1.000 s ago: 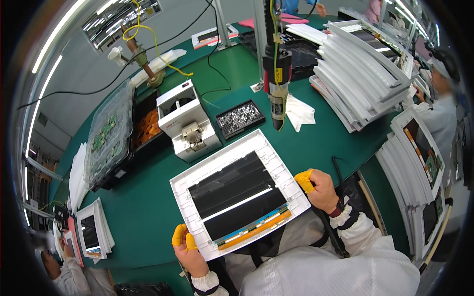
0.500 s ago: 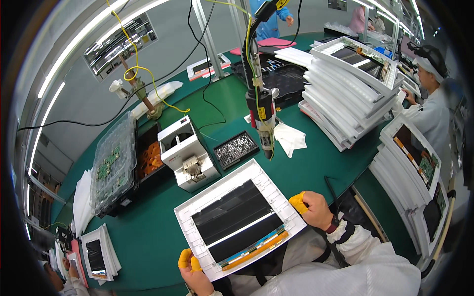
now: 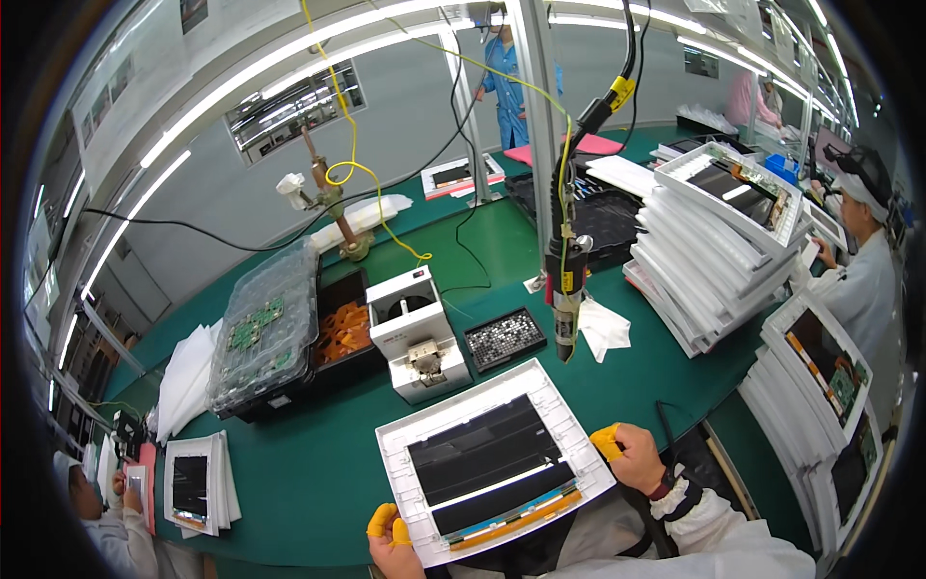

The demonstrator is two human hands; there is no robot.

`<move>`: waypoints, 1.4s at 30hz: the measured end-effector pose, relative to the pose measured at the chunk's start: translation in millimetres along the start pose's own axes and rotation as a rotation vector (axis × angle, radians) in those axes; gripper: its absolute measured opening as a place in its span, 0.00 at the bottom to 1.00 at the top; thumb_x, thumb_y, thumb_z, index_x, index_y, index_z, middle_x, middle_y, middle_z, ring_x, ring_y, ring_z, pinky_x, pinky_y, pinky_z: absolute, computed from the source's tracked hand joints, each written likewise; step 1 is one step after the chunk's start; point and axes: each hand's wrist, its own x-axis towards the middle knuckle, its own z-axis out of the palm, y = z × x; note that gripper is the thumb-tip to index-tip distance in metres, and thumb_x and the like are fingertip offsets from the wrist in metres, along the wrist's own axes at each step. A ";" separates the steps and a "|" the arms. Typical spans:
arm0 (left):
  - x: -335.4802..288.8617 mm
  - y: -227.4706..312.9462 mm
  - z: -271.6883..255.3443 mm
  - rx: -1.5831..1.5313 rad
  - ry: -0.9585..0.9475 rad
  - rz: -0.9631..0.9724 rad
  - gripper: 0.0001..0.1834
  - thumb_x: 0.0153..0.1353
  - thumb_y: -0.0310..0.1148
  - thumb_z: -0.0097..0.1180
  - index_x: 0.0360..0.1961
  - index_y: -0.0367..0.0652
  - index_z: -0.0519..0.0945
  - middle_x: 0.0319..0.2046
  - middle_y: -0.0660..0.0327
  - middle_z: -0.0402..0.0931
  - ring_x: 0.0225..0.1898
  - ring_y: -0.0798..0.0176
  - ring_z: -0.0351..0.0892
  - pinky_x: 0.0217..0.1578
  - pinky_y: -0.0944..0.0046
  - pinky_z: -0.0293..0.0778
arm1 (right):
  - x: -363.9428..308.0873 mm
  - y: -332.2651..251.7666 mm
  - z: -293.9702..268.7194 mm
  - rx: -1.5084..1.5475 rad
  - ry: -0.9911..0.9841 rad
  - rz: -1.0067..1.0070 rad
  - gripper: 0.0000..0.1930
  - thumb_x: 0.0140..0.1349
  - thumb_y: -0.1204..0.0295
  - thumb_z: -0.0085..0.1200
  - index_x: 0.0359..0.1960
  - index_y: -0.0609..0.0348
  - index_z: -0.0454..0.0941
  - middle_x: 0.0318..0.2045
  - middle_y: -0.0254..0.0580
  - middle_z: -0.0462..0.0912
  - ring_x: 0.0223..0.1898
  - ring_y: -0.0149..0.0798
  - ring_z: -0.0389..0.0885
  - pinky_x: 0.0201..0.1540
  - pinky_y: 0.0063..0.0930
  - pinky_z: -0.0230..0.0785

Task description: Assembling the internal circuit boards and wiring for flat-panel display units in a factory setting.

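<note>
A white plastic frame with a dark display panel (image 3: 482,454) set in it is tilted before me at the near table edge. Silver and orange strips run along the panel's near side. My left hand (image 3: 393,548), in yellow finger cots, is closed on the frame's near left corner. At the right edge, my right hand (image 3: 634,457), also with yellow finger cots, grips the frame with its fingers bent. Above the frame's far edge hangs an electric screwdriver (image 3: 567,294), touched by neither hand. A white screw feeder (image 3: 417,338) stands beyond the frame.
A black tray of small metal parts (image 3: 504,340) lies beside the feeder. Left stands a box with a clear plastic tray of circuit boards (image 3: 258,333). Stacked white frames (image 3: 699,261) rise at right, more (image 3: 796,415) below. A co-worker (image 3: 854,261) sits at right, another person (image 3: 101,521) at left.
My view has tilted upward and to the left, so the bench appears lower and further right. Both hands keep their hold on the framed display panel.
</note>
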 end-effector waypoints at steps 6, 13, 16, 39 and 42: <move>0.2 3.1 1.1 -0.066 -0.006 -0.003 0.15 0.64 0.23 0.53 0.52 0.32 0.74 0.47 0.55 0.77 0.48 0.62 0.75 0.53 0.65 0.70 | 3.2 -1.5 -0.4 0.025 0.020 0.005 0.06 0.49 0.76 0.61 0.30 0.61 0.81 0.24 0.46 0.78 0.26 0.49 0.77 0.28 0.34 0.67; 1.3 0.7 1.1 -0.105 -0.030 -0.018 0.16 0.65 0.23 0.52 0.53 0.32 0.74 0.48 0.56 0.76 0.49 0.62 0.75 0.53 0.65 0.70 | 1.0 12.3 3.5 0.005 0.043 0.012 0.05 0.49 0.79 0.59 0.29 0.62 0.79 0.23 0.48 0.77 0.24 0.51 0.76 0.27 0.36 0.65; 4.6 -20.8 -3.7 -0.136 -0.040 -0.026 0.17 0.65 0.25 0.53 0.55 0.33 0.72 0.48 0.56 0.76 0.50 0.62 0.75 0.55 0.65 0.70 | 2.1 3.9 3.2 -0.008 0.057 -0.008 0.05 0.48 0.80 0.57 0.29 0.62 0.80 0.22 0.47 0.77 0.24 0.50 0.76 0.26 0.35 0.65; 7.5 -23.8 -3.4 -0.208 -0.039 -0.013 0.17 0.64 0.19 0.53 0.54 0.33 0.71 0.47 0.56 0.76 0.49 0.64 0.76 0.54 0.67 0.70 | 2.5 -0.2 5.0 0.022 0.106 -0.002 0.02 0.55 0.79 0.57 0.29 0.64 0.80 0.23 0.48 0.79 0.25 0.46 0.78 0.28 0.31 0.67; 5.7 -27.3 -4.8 -0.203 -0.028 -0.046 0.16 0.64 0.20 0.53 0.54 0.33 0.71 0.47 0.56 0.76 0.50 0.65 0.76 0.55 0.67 0.69 | 2.4 4.7 6.9 -0.004 0.073 0.007 0.02 0.56 0.79 0.56 0.29 0.65 0.79 0.24 0.48 0.79 0.25 0.46 0.79 0.28 0.31 0.67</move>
